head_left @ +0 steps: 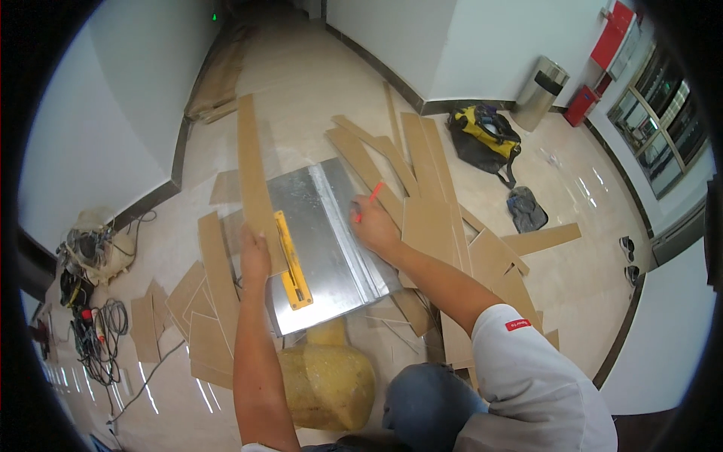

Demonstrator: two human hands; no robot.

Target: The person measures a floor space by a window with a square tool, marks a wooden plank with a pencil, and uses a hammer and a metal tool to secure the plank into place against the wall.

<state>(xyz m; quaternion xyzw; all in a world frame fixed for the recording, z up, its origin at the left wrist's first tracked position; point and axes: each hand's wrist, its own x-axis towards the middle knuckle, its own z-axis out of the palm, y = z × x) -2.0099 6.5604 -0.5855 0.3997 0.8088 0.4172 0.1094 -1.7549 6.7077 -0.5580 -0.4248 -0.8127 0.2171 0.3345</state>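
My left hand (254, 255) is closed on the near left edge of a long brown board strip (254, 166). The strip lies over the left part of a silver metal work table (316, 226) and reaches past its far edge. Beside the strip, a yellow slotted insert plate (294, 264) is set into the metal top. Over the table's right side, my right hand (375, 226) is closed around a red pen (377, 190), its red end pointing up and away. A grooved rail (339, 218) runs along the table top near that hand.
Brown board offcuts (433, 218) lie on both sides of the table. A yellow block-like object (327, 384) stands before my knees. Cables (102, 339) and tools lie left. Farther right are a black-and-yellow tool bag (486, 139), a metal bin (541, 92) and a red box (581, 105).
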